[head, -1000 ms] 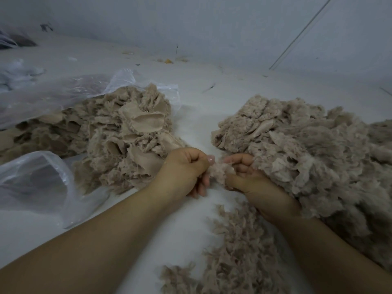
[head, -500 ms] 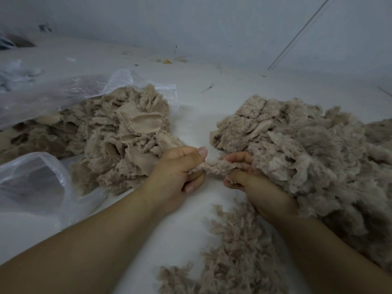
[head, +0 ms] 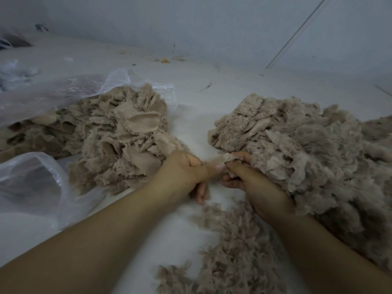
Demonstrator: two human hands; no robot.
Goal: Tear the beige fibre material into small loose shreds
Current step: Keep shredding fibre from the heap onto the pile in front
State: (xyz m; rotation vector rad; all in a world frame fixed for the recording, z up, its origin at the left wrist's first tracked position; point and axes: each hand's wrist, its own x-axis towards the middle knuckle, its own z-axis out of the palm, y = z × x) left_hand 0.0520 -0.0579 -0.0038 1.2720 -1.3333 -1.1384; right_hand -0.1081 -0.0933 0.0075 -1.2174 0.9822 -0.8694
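Observation:
A small tuft of beige fibre [head: 228, 158] is pinched between both hands at the centre. My left hand [head: 186, 170] grips its left end with thumb and curled fingers. My right hand [head: 246, 177] pinches its right end, pressed against the big fibre heap [head: 307, 149] on the right. Another heap of beige fibre pieces [head: 118, 136] lies to the left, partly on clear plastic. Small loose shreds [head: 237, 251] lie scattered on the white surface below my hands.
A clear plastic bag [head: 31, 183] lies open at the left, and a plastic sheet [head: 53, 92] lies under and behind the left heap. A grey wall [head: 212, 28] rises behind the white surface [head: 191, 115]. Small debris [head: 164, 60] dots the far edge.
The hands pulled the tuft apart half a second ago, then came back close together. My left thumb now points right at the tuft. The heaps have not moved.

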